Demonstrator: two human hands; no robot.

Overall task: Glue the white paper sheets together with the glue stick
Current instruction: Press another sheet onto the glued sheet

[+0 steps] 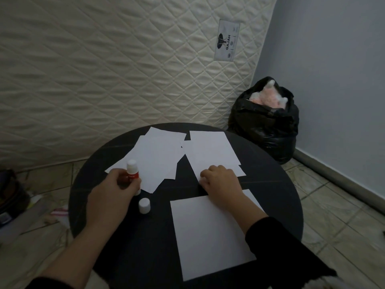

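Note:
My left hand grips a red and white glue stick, held upright at the left of the round black table. Its white cap stands on the table just right of that hand. My right hand rests with bent fingers on the near edge of a stack of white sheets at the back right. A second pile of white sheets lies at the back left. Nearest to me lies a large white sheet, with another sheet's corner showing under it.
A quilted cream mattress leans against the wall behind the table. A black rubbish bag stands on the tiled floor at the back right. Dark objects and scraps lie on the floor to the left.

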